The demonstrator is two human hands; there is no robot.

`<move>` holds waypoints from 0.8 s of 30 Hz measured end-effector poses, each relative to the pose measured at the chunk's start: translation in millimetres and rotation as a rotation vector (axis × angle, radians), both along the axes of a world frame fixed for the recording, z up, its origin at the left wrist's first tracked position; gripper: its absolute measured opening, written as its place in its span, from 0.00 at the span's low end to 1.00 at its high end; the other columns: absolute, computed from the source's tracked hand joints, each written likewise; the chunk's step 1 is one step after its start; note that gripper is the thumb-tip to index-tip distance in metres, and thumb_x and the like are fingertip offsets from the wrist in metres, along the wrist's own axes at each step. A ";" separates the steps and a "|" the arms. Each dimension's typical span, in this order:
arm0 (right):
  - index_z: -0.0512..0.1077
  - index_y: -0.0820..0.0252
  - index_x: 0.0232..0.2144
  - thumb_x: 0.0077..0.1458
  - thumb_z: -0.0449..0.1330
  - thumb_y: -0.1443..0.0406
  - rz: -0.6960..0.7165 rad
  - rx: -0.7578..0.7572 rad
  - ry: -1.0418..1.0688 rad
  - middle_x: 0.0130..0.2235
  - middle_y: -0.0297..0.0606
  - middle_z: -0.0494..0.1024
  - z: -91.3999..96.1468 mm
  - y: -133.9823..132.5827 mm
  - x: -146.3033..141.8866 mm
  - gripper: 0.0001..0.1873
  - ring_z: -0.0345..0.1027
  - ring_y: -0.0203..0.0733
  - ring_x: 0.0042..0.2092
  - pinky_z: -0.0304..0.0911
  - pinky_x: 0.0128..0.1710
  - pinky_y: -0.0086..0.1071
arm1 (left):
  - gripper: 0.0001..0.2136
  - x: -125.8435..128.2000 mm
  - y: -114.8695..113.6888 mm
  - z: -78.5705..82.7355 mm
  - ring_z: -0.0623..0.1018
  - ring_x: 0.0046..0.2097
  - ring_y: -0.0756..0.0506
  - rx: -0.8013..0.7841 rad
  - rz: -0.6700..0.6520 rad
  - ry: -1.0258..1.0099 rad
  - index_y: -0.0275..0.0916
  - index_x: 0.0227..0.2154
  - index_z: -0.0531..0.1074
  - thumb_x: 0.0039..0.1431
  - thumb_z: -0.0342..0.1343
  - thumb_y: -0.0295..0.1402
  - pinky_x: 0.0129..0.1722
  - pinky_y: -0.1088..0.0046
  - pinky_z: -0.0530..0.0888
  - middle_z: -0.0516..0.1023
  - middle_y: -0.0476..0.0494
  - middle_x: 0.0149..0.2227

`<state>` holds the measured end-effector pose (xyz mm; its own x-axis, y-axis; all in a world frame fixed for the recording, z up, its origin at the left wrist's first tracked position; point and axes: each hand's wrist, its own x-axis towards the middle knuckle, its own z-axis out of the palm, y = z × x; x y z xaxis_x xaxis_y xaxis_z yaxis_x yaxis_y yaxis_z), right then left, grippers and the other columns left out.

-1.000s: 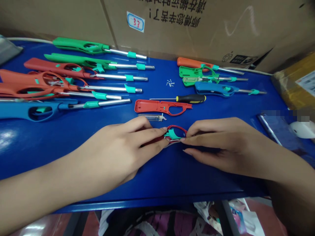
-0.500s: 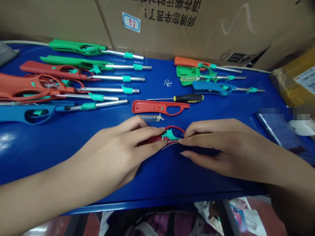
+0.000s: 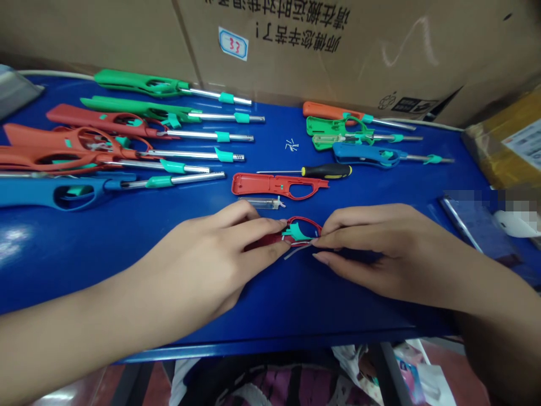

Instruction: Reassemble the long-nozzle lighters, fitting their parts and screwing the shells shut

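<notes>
A red lighter casing half (image 3: 270, 239) lies on the blue table between my hands, with a teal trigger (image 3: 297, 231) in its loop. My left hand (image 3: 211, 248) is closed over the handle end, fingertips pressing beside the trigger. My right hand (image 3: 376, 242) pinches at the other end, thumb a little apart, near a thin clear tube (image 3: 297, 251) that sticks out from the casing. Fingers hide both ends of it. Just beyond lies a clear fuel tank (image 3: 266, 203), partly behind my left hand. Past that is the other red casing half (image 3: 270, 185), hollow side up.
A black and yellow screwdriver (image 3: 325, 171) and a pile of small screws (image 3: 291, 145) lie farther back. Several long lighters (image 3: 139, 83) are at left, more (image 3: 372, 154) at right. A cardboard box (image 3: 296, 67) walls the back. A phone (image 3: 477, 225) lies right.
The view has shifted slightly, so everything on the table sits a little farther right. Both hands keep nearly the same hold on the red casing half.
</notes>
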<state>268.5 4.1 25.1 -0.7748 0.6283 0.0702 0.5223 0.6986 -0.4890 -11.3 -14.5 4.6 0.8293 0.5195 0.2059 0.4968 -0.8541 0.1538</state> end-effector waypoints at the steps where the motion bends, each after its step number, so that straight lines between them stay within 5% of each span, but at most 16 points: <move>1: 0.81 0.57 0.42 0.66 0.60 0.63 0.000 0.000 -0.007 0.40 0.35 0.81 0.2 0.1 0.4 0.09 0.75 0.35 0.37 0.65 0.37 0.31 | 0.23 -0.1 -0.1 -0.2 0.74 0.54 0.35 -0.005 -0.003 -0.006 0.37 0.60 0.73 0.62 0.53 0.22 0.47 0.56 0.82 0.77 0.40 0.59; 24: 0.78 0.57 0.33 0.65 0.60 0.67 -0.028 0.041 0.020 0.34 0.33 0.79 1.6 3.7 3.0 0.09 0.73 0.33 0.32 0.63 0.33 0.30 | 0.25 -1.7 -0.8 -5.5 0.72 0.54 0.39 -0.036 0.023 -0.083 0.39 0.64 0.68 0.64 0.53 0.22 0.49 0.61 0.82 0.73 0.51 0.64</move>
<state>271.5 7.8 26.7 -0.7554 0.6457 0.1116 0.5321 0.7039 -0.4704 -13.0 -15.3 -0.9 0.7980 0.5465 0.2541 0.5004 -0.8358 0.2259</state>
